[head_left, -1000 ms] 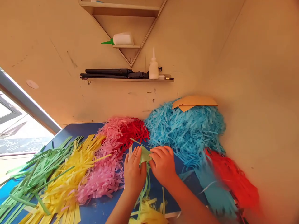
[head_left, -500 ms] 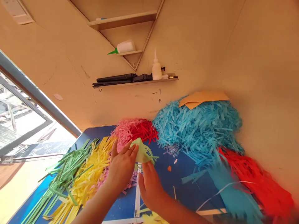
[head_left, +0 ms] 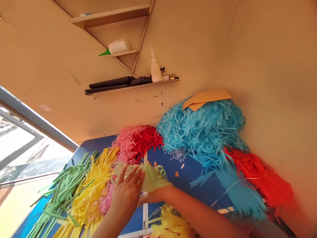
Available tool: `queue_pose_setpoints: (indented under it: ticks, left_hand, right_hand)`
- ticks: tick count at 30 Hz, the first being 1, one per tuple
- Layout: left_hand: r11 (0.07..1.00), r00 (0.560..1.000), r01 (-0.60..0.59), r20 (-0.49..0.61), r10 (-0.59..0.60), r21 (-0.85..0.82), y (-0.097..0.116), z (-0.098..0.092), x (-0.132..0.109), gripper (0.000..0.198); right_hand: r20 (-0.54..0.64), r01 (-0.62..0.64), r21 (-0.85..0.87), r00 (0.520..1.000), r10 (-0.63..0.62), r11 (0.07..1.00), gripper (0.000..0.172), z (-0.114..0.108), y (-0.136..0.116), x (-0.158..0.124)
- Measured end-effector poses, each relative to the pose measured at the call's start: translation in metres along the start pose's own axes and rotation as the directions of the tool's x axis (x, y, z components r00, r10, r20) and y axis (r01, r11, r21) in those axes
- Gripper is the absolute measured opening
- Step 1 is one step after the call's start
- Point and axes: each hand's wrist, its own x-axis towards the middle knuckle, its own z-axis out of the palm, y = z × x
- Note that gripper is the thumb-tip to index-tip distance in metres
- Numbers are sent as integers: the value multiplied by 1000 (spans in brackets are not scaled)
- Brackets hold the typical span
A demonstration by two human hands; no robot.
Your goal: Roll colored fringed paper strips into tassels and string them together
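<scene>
A pale green sheet of thin fringed paper (head_left: 151,177) is stretched between my two hands above the blue table. My left hand (head_left: 129,188), back up, has its long fingers laid over the paper's left part; the thumb is hidden. Fringe strips show past its fingertips. From the right, my right hand (head_left: 156,193) reaches under the sheet, its thumb below the paper's near edge and fingertips showing behind it. Curled strips hang at the sheet's right end. Close below my right wrist lies a bunch of yellow paper strips (head_left: 169,221).
On the blue table (head_left: 198,198) lie green strips (head_left: 61,195), yellow strips (head_left: 92,188), pink shreds (head_left: 125,140), red shreds (head_left: 148,137), a tall blue heap (head_left: 203,129) and red fringe (head_left: 262,178). Glue bottles (head_left: 156,71) stand on wall shelves (head_left: 133,84).
My right hand has turned and slid under the green paper, with its forearm now lying more across. The sheet looks more spread out. The view has shifted to the right.
</scene>
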Motion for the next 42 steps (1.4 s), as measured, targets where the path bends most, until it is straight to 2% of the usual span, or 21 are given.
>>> queue_pose_setpoints:
  ticks: [2,5,8,10,12,14,15,16,18,20,22,24,26,29,30,31,32,34,35,37,42]
  left_hand:
    - [999,999,-31,31,31,-19,15,25,-2,55]
    - [995,994,-61,83,67,-76,45,66,3,54]
    - [988,984,-41,164,66,-150,76,97,13,53]
    - [983,977,9,212,30,-182,93,109,17,52]
    - [977,971,57,241,-5,-206,104,113,19,51]
    - [972,964,92,266,-31,-217,112,113,21,50]
    - [970,959,106,281,-42,-217,114,111,21,49]
    - [969,952,125,301,-56,-214,117,110,22,47]
    - [962,935,177,341,-99,-206,121,106,24,44]
    - [950,916,239,372,-152,-199,126,103,25,43]
    - [939,903,292,377,-208,-181,130,103,23,44]
    - [934,907,315,344,-242,-172,133,104,21,44]
    - [931,918,320,300,-259,-175,134,105,18,47]
    - [931,928,305,283,-244,-200,132,108,16,58]
    - [932,930,297,283,-233,-206,132,108,16,59]
    - [935,934,289,277,-227,-208,131,109,16,58]
    - [937,938,283,265,-225,-206,131,109,17,53]
    - [940,946,275,233,-227,-203,130,109,19,42]
    - [940,949,271,220,-225,-207,129,110,21,38]
    - [939,954,260,210,-213,-227,123,110,24,37]
    - [936,930,314,249,-269,-161,63,104,17,44]
  right_hand:
    - [-45,-97,-200,995,90,975,76,-24,20,-17]
    - [-95,-230,-483,973,210,845,57,-80,52,-49]
    - [-52,-271,-544,955,291,794,42,-154,78,-90]
    - [-94,-393,-571,904,418,721,30,-197,82,-113]
    - [-348,-608,-566,788,507,557,24,-218,70,-128]
    - [-499,-683,-462,727,471,566,33,-206,45,-133]
    - [-472,-626,-384,765,438,679,33,-188,31,-132]
    - [-399,-510,-306,835,378,804,32,-165,18,-131]
    - [-127,-305,-242,951,281,921,42,-114,-2,-124]
    - [49,-217,-258,970,237,942,64,-73,-7,-119]
    - [104,-262,-330,945,311,907,67,-56,4,-121]
    - [51,-372,-441,898,437,817,58,-63,25,-130]
    - [-111,-495,-563,839,533,662,53,-88,45,-142]
    - [-460,-665,-628,736,497,404,53,-130,57,-150]
    - [-538,-692,-618,718,441,374,49,-138,55,-149]
    - [-558,-679,-616,734,386,399,43,-142,52,-147]
    - [-507,-613,-630,790,346,477,36,-142,48,-143]
    - [-225,-362,-615,932,284,700,31,-131,44,-132]
    - [-52,-236,-557,967,250,796,34,-122,46,-126]
    - [173,-116,-427,963,207,897,36,-105,57,-116]
    - [106,-185,-408,963,248,894,26,-91,94,-114]
